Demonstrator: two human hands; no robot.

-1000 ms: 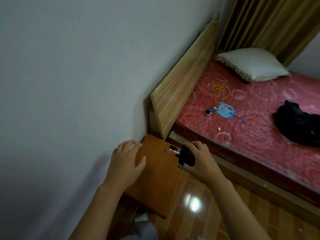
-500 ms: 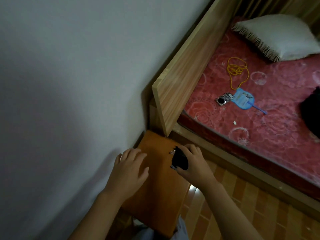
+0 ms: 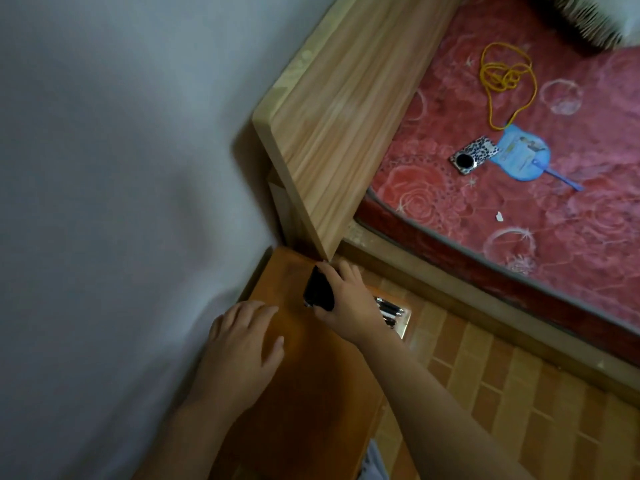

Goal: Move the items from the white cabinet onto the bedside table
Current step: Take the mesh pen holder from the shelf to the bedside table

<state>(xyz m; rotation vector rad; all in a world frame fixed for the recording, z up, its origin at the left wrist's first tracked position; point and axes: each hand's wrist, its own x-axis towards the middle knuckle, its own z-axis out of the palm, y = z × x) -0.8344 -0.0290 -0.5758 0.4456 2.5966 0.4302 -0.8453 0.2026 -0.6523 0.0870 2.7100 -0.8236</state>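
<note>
– Black case [image 3: 317, 289]: pinched in right hand [image 3: 349, 303] grip, fingers curled round it, thumb underneath. Hovering at or just touching far corner of worktop [image 3: 311, 375], right below headboard [image 3: 339, 133] end. Cannot tell contact from this angle.

– Left hand [image 3: 239, 351]?

– Flat on worktop near the wall side, fingers spread, gripping nothing. Looks like bracing.

– Risks?

– Main one: set down too close to the edge. Sitting right at the floor-side rim now; if released there, likely to tip off onto tiled floor [image 3: 502, 393]. Second: knuckles close to headboard corner, so could clip it while pushing further in.

– Contents?

– Bundle of pens [image 3: 389, 310] showing behind the right hand, out past the worktop edge, over the floor. Cannot tell whether inside the case or just gripped alongside it. If loose or case mouth open, likely to slide out on any tilt and roll off.

– Fix?

– Keep level, shift toward the wall before letting go.

– Anything else around?

– On the bed [image 3: 554, 237], well apart: yellow cord [image 3: 502, 74], blue fan [image 3: 519, 154], leopard-print compact [image 3: 472, 154] touching the fan. White cabinet out of view.
</note>
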